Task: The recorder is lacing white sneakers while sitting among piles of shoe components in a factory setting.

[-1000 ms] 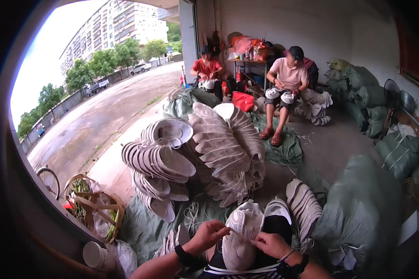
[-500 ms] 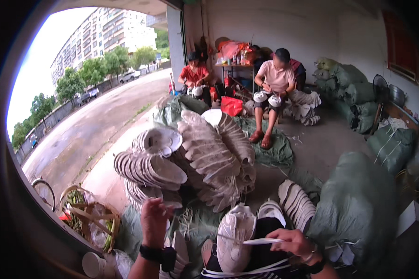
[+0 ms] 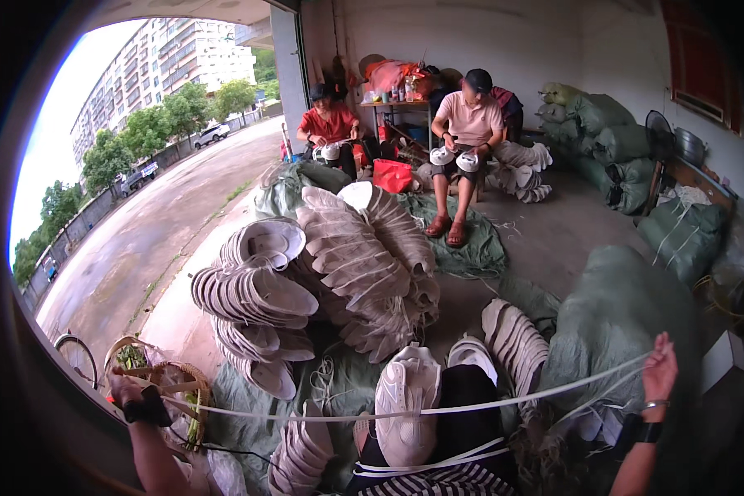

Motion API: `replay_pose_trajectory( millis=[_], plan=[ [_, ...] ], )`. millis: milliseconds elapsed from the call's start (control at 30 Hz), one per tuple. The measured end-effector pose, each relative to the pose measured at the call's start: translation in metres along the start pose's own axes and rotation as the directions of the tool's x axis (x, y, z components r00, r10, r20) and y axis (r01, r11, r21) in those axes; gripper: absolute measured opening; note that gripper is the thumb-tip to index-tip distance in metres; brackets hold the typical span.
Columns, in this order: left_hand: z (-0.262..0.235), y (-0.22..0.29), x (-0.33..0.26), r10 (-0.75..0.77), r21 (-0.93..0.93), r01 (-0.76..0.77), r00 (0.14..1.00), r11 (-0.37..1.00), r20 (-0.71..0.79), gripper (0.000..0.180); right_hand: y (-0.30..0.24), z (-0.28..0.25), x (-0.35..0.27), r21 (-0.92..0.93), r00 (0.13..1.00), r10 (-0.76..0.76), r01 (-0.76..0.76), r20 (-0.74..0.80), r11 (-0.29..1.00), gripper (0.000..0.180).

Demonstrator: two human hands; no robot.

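A long white shoelace (image 3: 504,403) stretches in a shallow curve across the view between my two hands, passing over a white shoe upper (image 3: 405,397) on my lap. My left hand (image 3: 126,392), far out to the left in front of a wicker basket, is closed around one end of it. High at the right, beside a big green sack, my right hand (image 3: 660,368) pinches the other part, and another length of white lace hangs down from it. More white laces (image 3: 463,460) lie across my striped clothing. A second white upper (image 3: 472,355) sits just beyond my dark-clothed knee.
Stacked white shoe uppers (image 3: 364,256) form a large pile ahead, with smaller rows (image 3: 302,455) beside my legs. Green sacks (image 3: 628,322) stand at the right. The wicker basket (image 3: 192,382) holds greens. Two people (image 3: 469,120) sit at the back handling uppers.
Both hands have spread wide apart, the left outward to the left, the right outward and up. The lace, earlier short over the upper, is now drawn out long between them. The view has shifted slightly.
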State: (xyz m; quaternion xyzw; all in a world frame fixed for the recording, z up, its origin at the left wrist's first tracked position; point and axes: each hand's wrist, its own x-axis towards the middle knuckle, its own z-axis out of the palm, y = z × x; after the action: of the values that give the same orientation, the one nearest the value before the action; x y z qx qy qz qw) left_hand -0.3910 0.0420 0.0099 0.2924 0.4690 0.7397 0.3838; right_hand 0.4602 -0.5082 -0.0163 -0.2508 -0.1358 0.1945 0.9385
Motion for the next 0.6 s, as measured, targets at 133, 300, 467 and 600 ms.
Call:
replay_pose_trajectory(
  millis=[133, 300, 467, 600],
  plan=[
    [-0.007, -0.013, 0.016, -0.011, 0.014, 0.01, 0.995, 1.0, 0.1, 0.018, -0.074, -0.137, 0.008, -0.345, 0.965, -0.138, 0.055, -0.222, 0.937, 0.038],
    [-0.099, -0.015, 0.001, -0.093, 0.181, 0.062, 0.981, 0.982, 0.169, 0.018, -0.094, -0.153, -0.064, -0.465, 0.864, -0.258, 0.031, -0.433, 0.885, 0.035],
    [-0.102, -0.037, 0.009, -0.139, 0.228, 0.075, 0.951, 0.971, 0.277, 0.017, -0.102, -0.27, -0.037, -0.555, 0.972, -0.121, -0.013, -0.203, 0.832, 0.03],
    [-0.107, -0.044, 0.017, -0.166, 0.275, 0.065, 0.917, 0.959, 0.363, 0.017, -0.062, -0.272, -0.02, -0.593, 0.979, -0.045, -0.084, -0.2, 0.801, 0.026]
  ],
)
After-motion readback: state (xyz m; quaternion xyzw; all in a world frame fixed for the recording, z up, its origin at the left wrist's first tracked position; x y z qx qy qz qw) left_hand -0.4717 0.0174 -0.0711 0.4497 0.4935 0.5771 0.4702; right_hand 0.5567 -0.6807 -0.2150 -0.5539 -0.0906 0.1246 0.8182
